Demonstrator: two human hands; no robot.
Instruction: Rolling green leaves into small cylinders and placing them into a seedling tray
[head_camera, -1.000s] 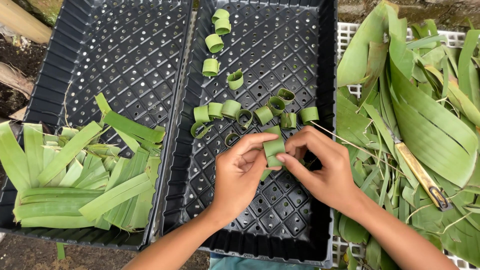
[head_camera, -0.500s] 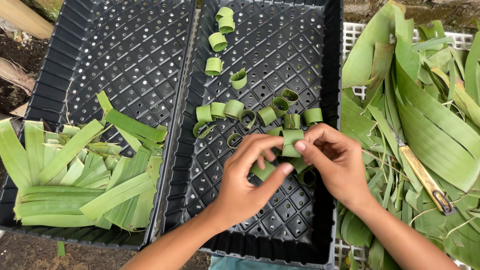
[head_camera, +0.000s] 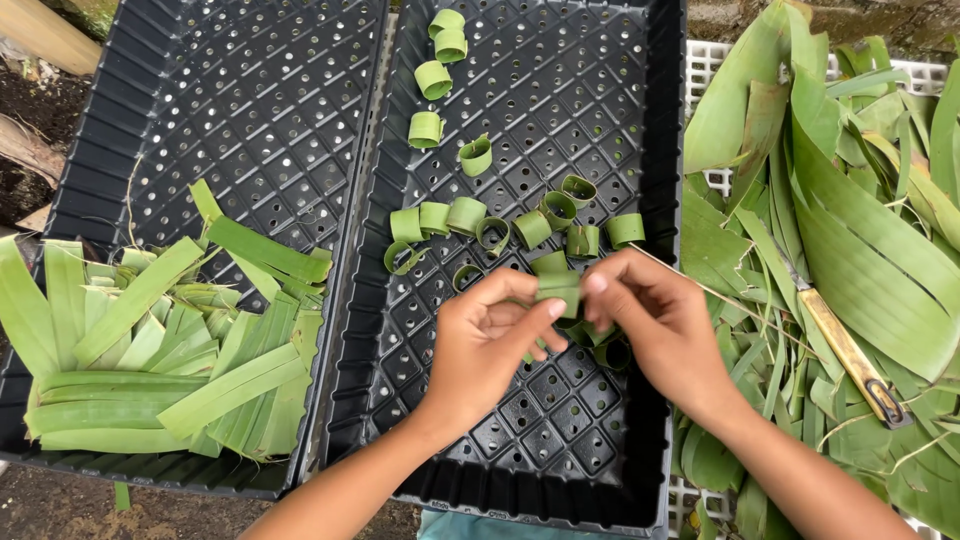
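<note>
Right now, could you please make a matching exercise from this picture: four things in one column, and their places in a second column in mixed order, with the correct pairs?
Things
1. cut leaf strips
2. rolled leaf rings
3. knife
4. leaf strip

Places
A. lying on the heap of long leaves at the right
B. pinched between the left hand and right hand
C. piled in the left black tray
D. scattered on the floor of the right black tray

Pairs: 1-C, 2-D, 3-A, 4-B

Left hand (head_camera: 490, 345) and right hand (head_camera: 655, 325) meet — fingers pinched.
</note>
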